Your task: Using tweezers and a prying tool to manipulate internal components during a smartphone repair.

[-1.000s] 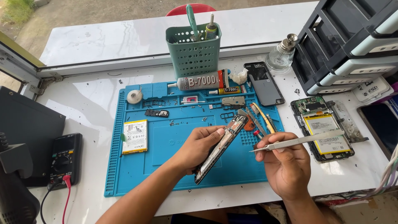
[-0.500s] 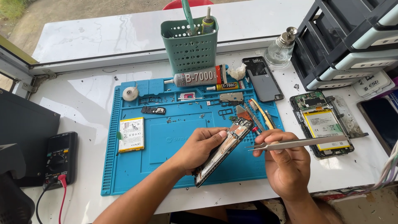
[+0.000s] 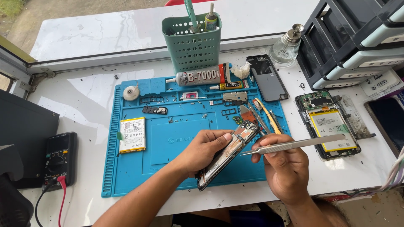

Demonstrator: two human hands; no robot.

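The left hand (image 3: pixel 206 151) is closed around an opened phone frame (image 3: pixel 227 153), held tilted on edge above the blue repair mat (image 3: pixel 168 147). The right hand (image 3: pixel 284 168) pinches metal tweezers (image 3: pixel 294 145), tips just at the frame's upper end. Bare mat lies leftward near a loose battery (image 3: pixel 132 134); beyond stand glue tubes (image 3: pixel 202 77) and a green basket (image 3: pixel 192 42) on the desk (image 3: pixel 84 96).

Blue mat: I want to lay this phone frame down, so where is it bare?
The blue mat is bare between the loose battery and the left hand holding the phone frame. The top strip by the glue tube and the tools beside the right hand are crowded.
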